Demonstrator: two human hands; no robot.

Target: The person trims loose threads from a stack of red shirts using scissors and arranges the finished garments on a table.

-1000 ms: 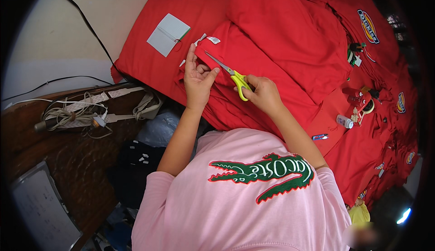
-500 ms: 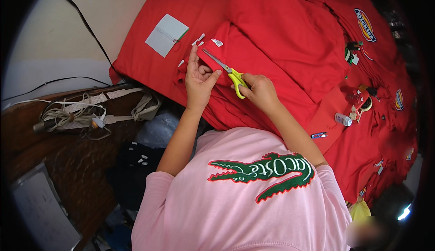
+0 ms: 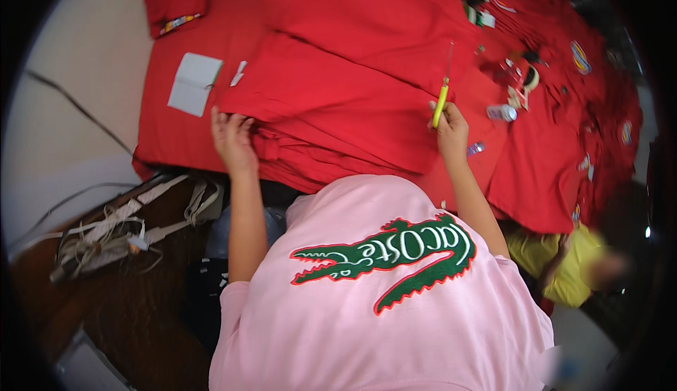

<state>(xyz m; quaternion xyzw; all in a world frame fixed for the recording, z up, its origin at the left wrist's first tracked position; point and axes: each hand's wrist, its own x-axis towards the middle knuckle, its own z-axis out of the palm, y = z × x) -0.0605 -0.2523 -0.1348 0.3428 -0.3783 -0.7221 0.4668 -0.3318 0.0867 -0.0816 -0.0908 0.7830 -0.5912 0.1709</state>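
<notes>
One pair of scissors (image 3: pixel 441 104), bright yellow at the handle, its blades thin and blurred, sits clasped in the fingers of the right hand (image 3: pixel 453 131), beside the right part of a plain red garment (image 3: pixel 317 88). That cloth lies spread before the person, softly creased, bunched along its near edge. At its left end, the left hand's (image 3: pixel 235 144) fingers are loose and parted.

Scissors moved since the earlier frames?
Yes. Judged against the notebook, the yellow-handled scissors, in the right hand, have moved well to the right, away from it and closer to the small bottle.
</notes>
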